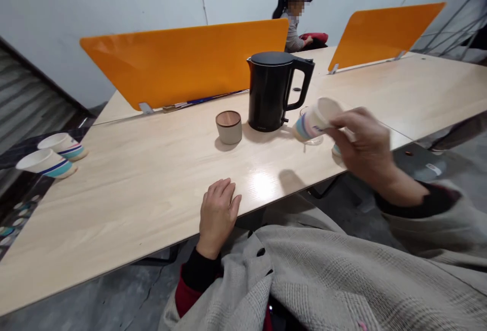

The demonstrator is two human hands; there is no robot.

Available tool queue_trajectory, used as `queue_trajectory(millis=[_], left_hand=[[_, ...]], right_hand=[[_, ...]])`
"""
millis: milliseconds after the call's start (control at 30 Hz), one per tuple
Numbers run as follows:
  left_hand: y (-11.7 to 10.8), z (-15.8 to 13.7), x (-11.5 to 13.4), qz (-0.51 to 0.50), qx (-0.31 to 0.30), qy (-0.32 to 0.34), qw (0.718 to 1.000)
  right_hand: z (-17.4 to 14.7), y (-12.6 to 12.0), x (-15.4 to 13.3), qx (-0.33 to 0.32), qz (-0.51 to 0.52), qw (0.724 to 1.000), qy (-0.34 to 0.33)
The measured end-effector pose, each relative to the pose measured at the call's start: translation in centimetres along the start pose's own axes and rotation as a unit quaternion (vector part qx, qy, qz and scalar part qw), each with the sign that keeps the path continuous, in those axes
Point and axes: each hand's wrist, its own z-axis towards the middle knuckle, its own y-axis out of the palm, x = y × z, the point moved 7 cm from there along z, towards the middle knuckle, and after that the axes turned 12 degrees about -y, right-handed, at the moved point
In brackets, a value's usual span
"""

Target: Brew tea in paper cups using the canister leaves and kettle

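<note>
My right hand [365, 151] holds a striped paper cup [314, 120] tilted on its side in the air, mouth toward the right, above the desk's right part. Just under it a clear glass [314, 140] stands on the desk, partly hidden. Left of the cup stands a black electric kettle [272, 90], lid shut, handle to the right. A small grey cup with a brown lid [229, 126] sits beside the kettle. My left hand [218, 214] rests flat, fingers loosely together, on the near edge of the wooden desk [144, 179], holding nothing.
Two more striped paper cups [57, 154] stand at the desk's far left edge. Orange divider panels [182, 62] run along the back of the desk. A person [294, 14] sits behind the dividers at another desk. Grey floor lies below.
</note>
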Motion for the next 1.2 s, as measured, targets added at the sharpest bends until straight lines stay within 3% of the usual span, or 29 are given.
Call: queue_trajectory(millis=[167,267,367,600,700,867,1000,1200], left_hand=[[-0.1,0.0,0.3,-0.001,-0.014,-0.017,1.000],[-0.2,0.0,0.4,-0.009,-0.020,-0.025,0.999],[-0.3,0.0,0.6,-0.005,-0.026,-0.028,0.999],[-0.1,-0.1,0.7,0.009,-0.033,-0.025,0.999],[-0.1,-0.2,0.7,0.008,-0.034,-0.026,0.999],[-0.1,-0.2,0.7,0.009,-0.035,-0.032,0.999],[-0.2,-0.2,0.7,0.007,-0.030,-0.029,0.999],[-0.1,-0.2,0.6,-0.001,-0.027,-0.033,0.999]], right_hand=[[0.9,11.0,-5.8,-0.116,0.190,0.971,-0.088],[0.7,14.9,-7.5,-0.184,0.232,0.946,-0.134],[0.2,16.3,-7.7,-0.222,0.244,0.931,-0.153],[-0.5,16.7,-6.6,-0.233,0.245,0.930,-0.144],[0.3,16.0,-6.3,-0.210,0.263,0.931,-0.138],[3.7,15.5,-3.5,-0.136,0.219,0.962,-0.089],[6.8,20.0,-0.9,-0.172,0.195,0.964,-0.047],[9.6,29.3,-0.9,-0.310,0.205,0.927,-0.052]])
